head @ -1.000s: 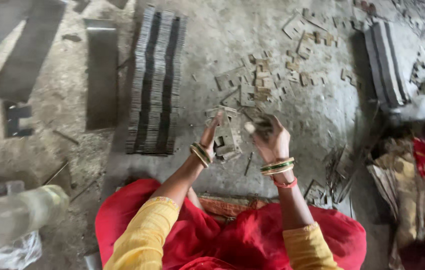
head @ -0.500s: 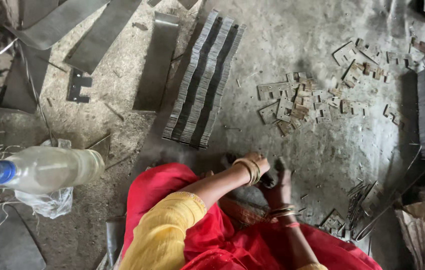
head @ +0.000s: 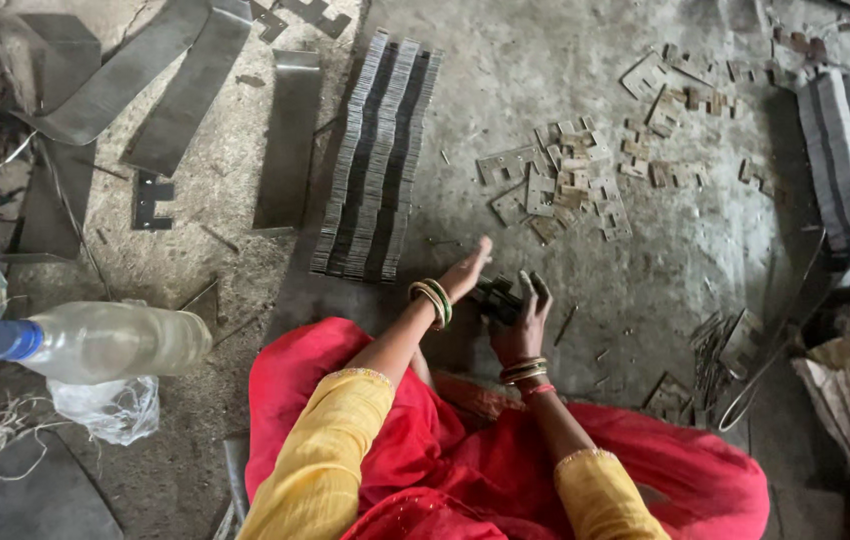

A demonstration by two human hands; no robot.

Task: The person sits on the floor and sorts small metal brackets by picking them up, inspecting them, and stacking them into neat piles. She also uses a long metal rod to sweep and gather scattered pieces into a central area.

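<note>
My right hand grips a small stack of dark stamped metal plates just above the concrete floor in front of my knees. My left hand is flat, fingers stretched out, its palm against the left side of that stack. Both wrists wear bangles. Just beyond my hands lies a long neat row of stacked metal plates. Further right, several loose plates lie scattered on the floor.
A clear plastic bottle with a blue cap lies at the left beside a crumpled bag. Flat metal strips and a bent sheet lie at the upper left. Another plate stack is at the far right, wire scraps nearby.
The view has swung left and down, bringing the bottle into sight. My hands came closer to my knees; the left hand now presses flat against the plates held in the right.
</note>
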